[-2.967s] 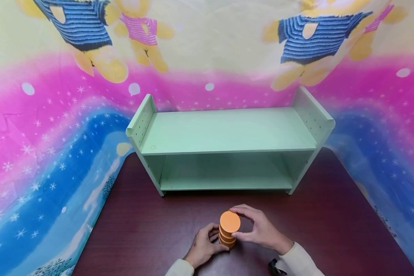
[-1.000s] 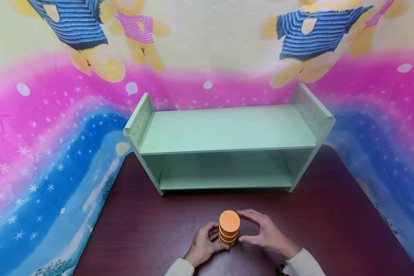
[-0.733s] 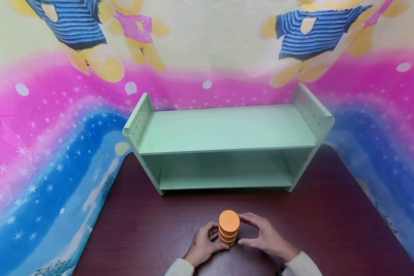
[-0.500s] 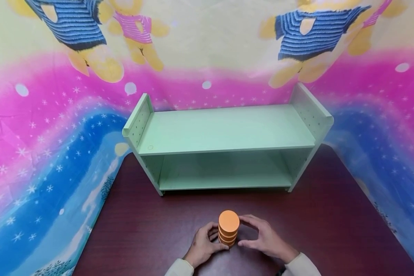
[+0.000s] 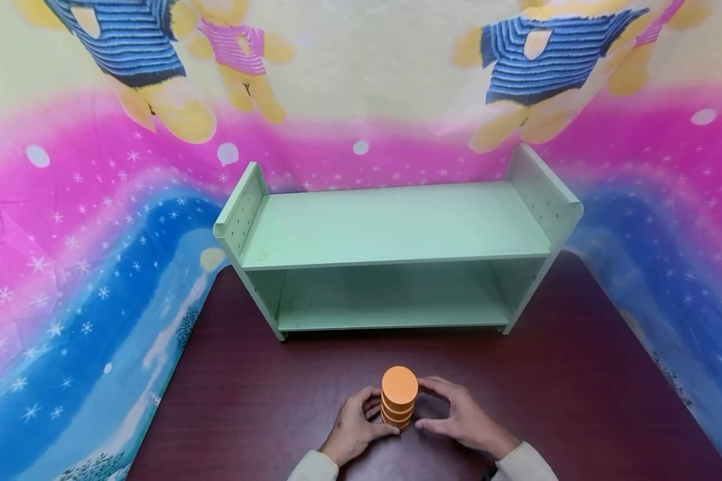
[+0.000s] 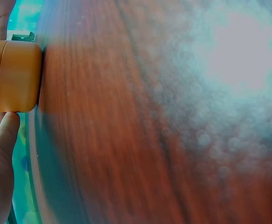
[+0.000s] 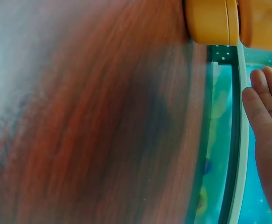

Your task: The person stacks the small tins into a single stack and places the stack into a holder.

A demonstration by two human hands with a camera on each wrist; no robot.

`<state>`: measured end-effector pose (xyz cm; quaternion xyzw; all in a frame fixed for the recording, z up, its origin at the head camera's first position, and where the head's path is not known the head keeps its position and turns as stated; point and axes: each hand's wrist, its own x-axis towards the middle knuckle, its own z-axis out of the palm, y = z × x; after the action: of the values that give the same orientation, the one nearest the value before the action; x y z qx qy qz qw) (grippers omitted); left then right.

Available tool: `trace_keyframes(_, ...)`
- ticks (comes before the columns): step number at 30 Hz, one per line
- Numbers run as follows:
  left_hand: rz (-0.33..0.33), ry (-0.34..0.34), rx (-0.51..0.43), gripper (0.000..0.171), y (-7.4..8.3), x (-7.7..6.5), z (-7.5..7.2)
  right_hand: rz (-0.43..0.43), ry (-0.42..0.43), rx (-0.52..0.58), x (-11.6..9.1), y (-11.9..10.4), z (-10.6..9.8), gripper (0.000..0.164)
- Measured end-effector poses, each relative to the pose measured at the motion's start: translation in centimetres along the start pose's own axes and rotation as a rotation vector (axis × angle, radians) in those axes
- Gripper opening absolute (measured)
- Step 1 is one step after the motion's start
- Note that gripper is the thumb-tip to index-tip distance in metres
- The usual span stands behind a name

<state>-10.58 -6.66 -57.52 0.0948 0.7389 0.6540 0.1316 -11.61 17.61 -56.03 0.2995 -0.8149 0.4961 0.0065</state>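
Observation:
A stack of round orange containers [image 5: 400,385] stands upright on the table, its flat top facing up. My left hand [image 5: 353,422] holds the lower part of the stack, thumb at the front and fingers behind. In the left wrist view, thumb and fingers lie on either side of an orange container [image 6: 19,77] with a lid seam. My right hand [image 5: 466,415] is curved loosely beside the stack's right side, a gap between its thumb and the containers; whether the index fingertip touches is unclear. The right wrist view shows its fingers [image 7: 266,93] apart from two containers [image 7: 210,21].
Behind the stack is a pale green two-tier shelf [image 5: 397,224] with raised side panels. Both rest on a dark red-brown table [image 5: 216,401]. A printed cloth [image 5: 361,80] with bears and snowflakes hangs around the back and sides.
Three seconds ago my right hand held the top container; it has since let go and shifted slightly right and down. My left hand keeps its hold. The last half second shows almost no movement.

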Motion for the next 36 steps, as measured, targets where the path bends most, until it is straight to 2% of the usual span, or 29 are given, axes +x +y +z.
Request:
trace_keyframes(9,0.003,-0.001,0.007,0.053,-0.1,0.0,0.0,0.016,-0.002,0.006,0.0,0.0,0.3,0.06)
trace_keyframes(14,0.015,0.001,0.01,0.054,-0.3,0.0,0.0,0.064,-0.012,-0.031,-0.1,0.3,0.4,0.058)
trace_keyframes(19,0.014,0.005,0.007,0.054,-0.4,0.1,0.0,0.095,-0.031,-0.021,-0.2,0.5,0.4,0.056)
trace_keyframes(26,0.004,0.002,-0.007,0.054,-0.5,0.2,0.0,0.084,-0.025,-0.014,-0.2,0.7,0.6,0.055)
trace_keyframes(36,0.032,0.004,0.01,0.054,-0.6,0.2,0.0,0.082,-0.033,0.025,-0.2,1.1,1.2,0.054)
